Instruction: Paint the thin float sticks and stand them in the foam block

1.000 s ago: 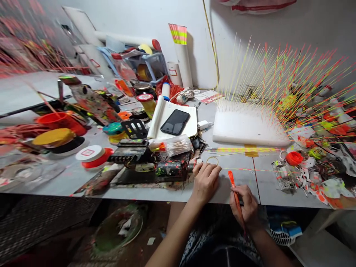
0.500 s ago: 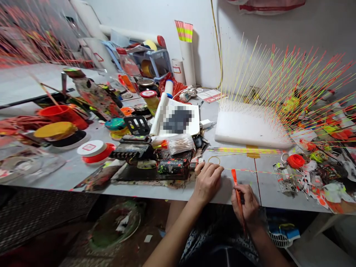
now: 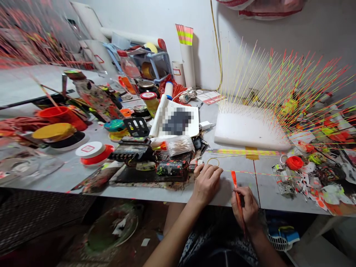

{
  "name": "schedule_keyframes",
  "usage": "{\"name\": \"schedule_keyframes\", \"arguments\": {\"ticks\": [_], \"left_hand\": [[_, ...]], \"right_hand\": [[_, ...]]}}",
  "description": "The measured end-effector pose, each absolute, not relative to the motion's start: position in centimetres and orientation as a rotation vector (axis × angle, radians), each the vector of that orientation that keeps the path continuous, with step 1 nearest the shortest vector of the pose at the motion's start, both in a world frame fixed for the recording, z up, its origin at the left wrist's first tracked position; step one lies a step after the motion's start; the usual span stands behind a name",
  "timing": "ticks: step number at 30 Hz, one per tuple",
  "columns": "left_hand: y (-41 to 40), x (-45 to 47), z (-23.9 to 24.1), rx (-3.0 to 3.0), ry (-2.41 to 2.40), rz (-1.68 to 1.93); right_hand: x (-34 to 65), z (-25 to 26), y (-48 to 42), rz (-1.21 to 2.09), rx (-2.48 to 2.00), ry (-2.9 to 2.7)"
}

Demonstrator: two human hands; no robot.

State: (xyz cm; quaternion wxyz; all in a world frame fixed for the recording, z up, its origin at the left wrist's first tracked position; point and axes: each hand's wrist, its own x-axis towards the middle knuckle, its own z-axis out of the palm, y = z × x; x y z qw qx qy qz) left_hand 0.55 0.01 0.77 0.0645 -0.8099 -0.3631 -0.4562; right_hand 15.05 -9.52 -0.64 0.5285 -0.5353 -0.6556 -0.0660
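Along the table edge (image 3: 144, 195), the right hand (image 3: 248, 209) pinches a slender orange brush (image 3: 237, 196).

No words, brands or numbers can be read. The white lid of the orange tape spool (image 3: 87, 148), the white canister (image 3: 177, 72) and the card (image 3: 209, 98) carry small red markings, too small to make out.

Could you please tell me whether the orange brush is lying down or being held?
Held: the orange brush passes through the closed fingers of the right hand.

Bright light, soft shadows on wall (image 3: 139, 18), left edge warped w/ blur, pixelated patch (image 3: 178, 121) mid-frame.
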Motion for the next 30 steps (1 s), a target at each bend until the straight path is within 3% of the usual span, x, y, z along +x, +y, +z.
{"name": "schedule_keyframes", "arguments": {"ticks": [10,30], "left_hand": [[0.0,-0.3,0.7,-2.426,-1.157,-1.373],[0.1,-1.1,0.5,-2.373,-1.185,-1.44]], "right_hand": [[14.0,-0.5,-9.7,-0.044,-1.088,-1.626],[12.9,-1.7,-8.5,-0.095,-1.212,-1.651]]}}
